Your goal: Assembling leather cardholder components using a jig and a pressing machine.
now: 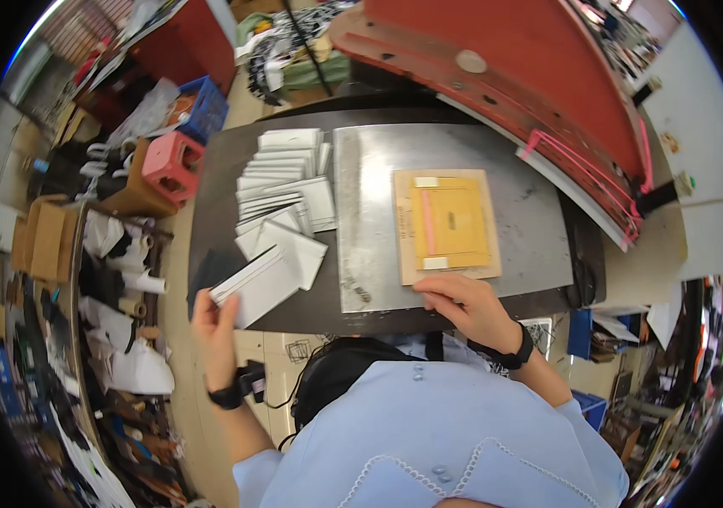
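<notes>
The left hand point(216, 317) has its thumb and fingers clamped on the near left corner of a white panel point(264, 292), which lies tilted over the loose end of a pile of similar white panels point(294, 196). The pile fans out across the left part of a dark worktop point(217, 199), its far end in close, overlapping rows. A small black sheet point(214, 267) rests just beside the held panel, at the worktop's left edge.

The right hand point(454, 300) is bent over the near edge of a beige board point(489, 203), with its fingers close together; whether the fingertips touch the board or pinch anything is hard to tell from this angle. The board lies flat on a grey metal plate point(539, 245), to the right of the pile. On the board sits a yellow panel point(468, 222) with a pink strip point(428, 222) along its left side and a small white tab at both its far and near left corners.

Beyond the plate, a red metal frame point(505, 59) slants up over the worktop, with pink cord point(560, 159) strung along its lower right part. A pink stool point(173, 165) and a blue crate point(206, 110) stand on the left, past the worktop
</notes>
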`<state>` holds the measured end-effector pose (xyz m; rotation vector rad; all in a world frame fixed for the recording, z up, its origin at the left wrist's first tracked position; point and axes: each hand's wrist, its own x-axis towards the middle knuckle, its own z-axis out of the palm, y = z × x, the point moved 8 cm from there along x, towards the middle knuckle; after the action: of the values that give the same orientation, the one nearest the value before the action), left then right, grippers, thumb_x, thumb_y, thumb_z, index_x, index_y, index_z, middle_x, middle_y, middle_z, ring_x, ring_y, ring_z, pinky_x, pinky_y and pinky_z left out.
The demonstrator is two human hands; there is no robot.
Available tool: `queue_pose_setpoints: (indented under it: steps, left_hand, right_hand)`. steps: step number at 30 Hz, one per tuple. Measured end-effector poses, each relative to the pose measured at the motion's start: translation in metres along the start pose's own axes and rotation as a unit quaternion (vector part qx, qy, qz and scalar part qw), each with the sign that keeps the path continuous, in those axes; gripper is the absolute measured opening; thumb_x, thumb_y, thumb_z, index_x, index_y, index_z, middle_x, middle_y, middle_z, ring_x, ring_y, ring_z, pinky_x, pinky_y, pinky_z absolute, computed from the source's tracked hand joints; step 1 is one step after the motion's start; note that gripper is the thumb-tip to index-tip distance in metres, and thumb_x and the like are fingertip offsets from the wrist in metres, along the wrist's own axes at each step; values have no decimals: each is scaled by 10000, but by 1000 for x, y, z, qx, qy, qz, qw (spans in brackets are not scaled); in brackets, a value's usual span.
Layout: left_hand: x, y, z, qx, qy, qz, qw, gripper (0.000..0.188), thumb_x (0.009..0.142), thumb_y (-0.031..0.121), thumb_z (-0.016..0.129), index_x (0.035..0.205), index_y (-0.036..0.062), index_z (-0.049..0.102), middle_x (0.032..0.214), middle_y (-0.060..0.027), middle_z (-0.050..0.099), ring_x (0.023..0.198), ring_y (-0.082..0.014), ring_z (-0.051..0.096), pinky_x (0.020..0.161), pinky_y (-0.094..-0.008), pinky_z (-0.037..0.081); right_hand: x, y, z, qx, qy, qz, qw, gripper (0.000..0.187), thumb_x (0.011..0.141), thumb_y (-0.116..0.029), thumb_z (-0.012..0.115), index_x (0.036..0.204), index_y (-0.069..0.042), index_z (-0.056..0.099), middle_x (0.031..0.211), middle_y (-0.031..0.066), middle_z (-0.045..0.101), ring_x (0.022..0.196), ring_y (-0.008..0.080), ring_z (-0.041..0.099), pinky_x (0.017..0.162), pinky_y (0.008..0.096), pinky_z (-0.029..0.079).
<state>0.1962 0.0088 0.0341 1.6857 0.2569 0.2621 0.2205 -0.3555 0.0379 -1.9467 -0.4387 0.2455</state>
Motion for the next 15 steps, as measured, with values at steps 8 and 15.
queue_pose_setpoints:
  steps: [8,15]
  left_hand:
    - [-15,52,185,24,-389,-62,919,313,876,-5,705,1162,-30,581,1015,-102,710,915,-105,658,775,-225,519]
    - [2,37,244,-13,-331,-6,944,380,888,20,698,1237,-14,552,1086,-73,662,938,-97,616,802,-229,493]
  right_hand:
    - [9,-17,-3,79,-130,16,988,286,981,-223,582,1151,0,641,899,99,657,774,183,624,746,288,490]
    - [-9,40,-49,211,17,110,971,239,971,-195,621,1090,7,668,843,16,660,690,76,573,638,230,479]
